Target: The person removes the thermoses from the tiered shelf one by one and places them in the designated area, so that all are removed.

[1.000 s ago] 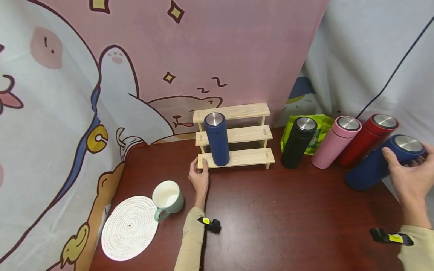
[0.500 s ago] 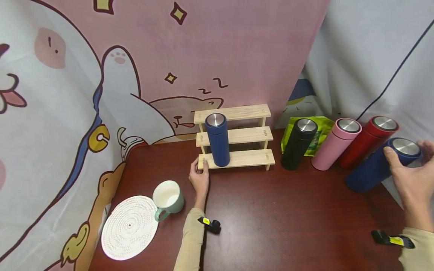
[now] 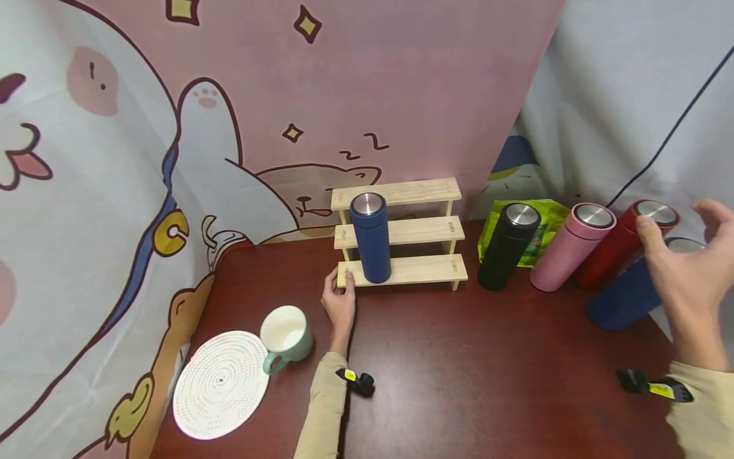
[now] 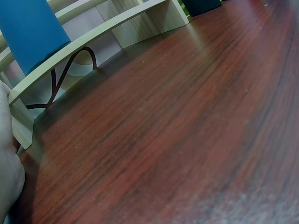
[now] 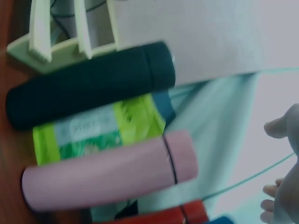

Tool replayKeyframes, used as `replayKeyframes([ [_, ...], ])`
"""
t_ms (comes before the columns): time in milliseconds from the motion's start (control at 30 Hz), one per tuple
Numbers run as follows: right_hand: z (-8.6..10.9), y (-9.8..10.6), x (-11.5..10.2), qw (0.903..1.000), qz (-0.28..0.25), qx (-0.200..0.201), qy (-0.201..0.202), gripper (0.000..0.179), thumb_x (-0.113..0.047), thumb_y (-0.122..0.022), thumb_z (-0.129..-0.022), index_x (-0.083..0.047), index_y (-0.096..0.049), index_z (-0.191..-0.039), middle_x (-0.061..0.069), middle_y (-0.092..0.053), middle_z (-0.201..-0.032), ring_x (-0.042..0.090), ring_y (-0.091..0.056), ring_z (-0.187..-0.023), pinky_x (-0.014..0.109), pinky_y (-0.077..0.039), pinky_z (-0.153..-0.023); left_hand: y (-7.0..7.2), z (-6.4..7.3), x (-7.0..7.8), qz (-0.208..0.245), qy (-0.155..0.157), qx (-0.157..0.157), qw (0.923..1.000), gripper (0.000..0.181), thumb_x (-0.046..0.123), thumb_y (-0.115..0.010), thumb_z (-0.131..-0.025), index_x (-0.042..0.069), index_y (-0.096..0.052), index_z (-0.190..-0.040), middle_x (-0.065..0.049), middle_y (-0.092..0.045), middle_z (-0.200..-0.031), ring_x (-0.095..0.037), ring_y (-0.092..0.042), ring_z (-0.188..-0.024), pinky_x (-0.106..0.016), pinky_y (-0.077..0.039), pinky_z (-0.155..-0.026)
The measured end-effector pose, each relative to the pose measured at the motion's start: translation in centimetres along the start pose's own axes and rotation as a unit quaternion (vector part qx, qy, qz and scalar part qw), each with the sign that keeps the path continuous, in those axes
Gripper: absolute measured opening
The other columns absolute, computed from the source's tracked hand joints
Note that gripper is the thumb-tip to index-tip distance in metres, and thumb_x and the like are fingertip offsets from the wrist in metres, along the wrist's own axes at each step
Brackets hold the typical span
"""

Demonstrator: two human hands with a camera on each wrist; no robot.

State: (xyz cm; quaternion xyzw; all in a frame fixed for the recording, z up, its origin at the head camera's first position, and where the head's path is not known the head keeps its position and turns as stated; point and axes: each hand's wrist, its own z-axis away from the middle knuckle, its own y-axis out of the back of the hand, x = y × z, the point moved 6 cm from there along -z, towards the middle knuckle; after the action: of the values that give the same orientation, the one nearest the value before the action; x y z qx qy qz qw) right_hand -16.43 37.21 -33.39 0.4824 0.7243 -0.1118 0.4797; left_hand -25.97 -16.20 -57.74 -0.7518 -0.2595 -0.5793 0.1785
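Note:
With the thumb on top, my left hand (image 3: 339,306) grips the left end of the lowest step of a three-step wooden display stand (image 3: 430,268). A blue thermos (image 3: 374,252) with a steel-topped lid stands upright on that step. At the far right my right hand (image 3: 696,280) is spread open above a second blue thermos (image 3: 619,299), partly covering it. The right wrist view shows the thumb and fingers (image 5: 268,204) apart with nothing between them. Beside that thermos stand a red thermos (image 3: 608,258), a pink thermos (image 3: 564,255) and a black thermos (image 3: 504,255).
A green packet (image 3: 541,233) stands behind the black and pink thermoses. On the left, a green mug (image 3: 295,347) sits next to a round white woven mat (image 3: 218,408). Patterned cloth (image 3: 430,83) hangs behind the table, and a dark cable (image 3: 668,143) runs down at the right.
My right hand has let go of the blue thermos at the right and risen above it, fingers spread toward the red one. The left hand keeps its grip on the stand.

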Motion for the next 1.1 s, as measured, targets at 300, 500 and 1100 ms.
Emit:
replayKeyframes([
  [300, 0.6, -2.0, -4.8, 0.9981, -0.011, -0.060, -0.010, 0.060, -0.026, -0.074, -0.090, -0.024, -0.050, -0.145, -0.015, -0.054, -0.141, 0.005, -0.045, -0.138, 0.020, -0.028, -0.119, 0.0, 0.0, 0.4, 0.005, 0.001, -0.010, 0.9999, 0.036, 0.020, -0.075, -0.093, 0.008, -0.068, -0.126, -0.013, -0.077, -0.109, -0.018, -0.072, -0.092, -0.017, -0.053, -0.075],
  [500, 1.8, -3.5, -8.6, 0.9937, -0.058, -0.094, 0.020, 0.060, -0.021, -0.077, -0.088, -0.021, -0.054, -0.143, -0.015, -0.057, -0.134, 0.006, -0.050, -0.133, 0.021, -0.033, -0.116, -0.1, -0.1, 0.0, 0.004, 0.010, -0.016, 0.9998, 0.036, 0.021, -0.074, -0.093, 0.009, -0.068, -0.127, -0.013, -0.077, -0.111, -0.016, -0.072, -0.095, -0.016, -0.052, -0.077],
  [1100, 6.3, -10.6, -15.8, 0.9566, -0.161, -0.220, 0.102, 0.069, -0.007, -0.080, -0.084, -0.012, -0.051, -0.146, 0.011, -0.058, -0.144, 0.019, -0.052, -0.137, 0.027, -0.037, -0.116, -0.1, 0.2, 1.5, 0.011, 0.001, -0.003, 0.9999, 0.035, 0.008, -0.072, -0.094, -0.003, -0.066, -0.127, -0.022, -0.074, -0.113, -0.035, -0.071, -0.101, -0.027, -0.055, -0.080],
])
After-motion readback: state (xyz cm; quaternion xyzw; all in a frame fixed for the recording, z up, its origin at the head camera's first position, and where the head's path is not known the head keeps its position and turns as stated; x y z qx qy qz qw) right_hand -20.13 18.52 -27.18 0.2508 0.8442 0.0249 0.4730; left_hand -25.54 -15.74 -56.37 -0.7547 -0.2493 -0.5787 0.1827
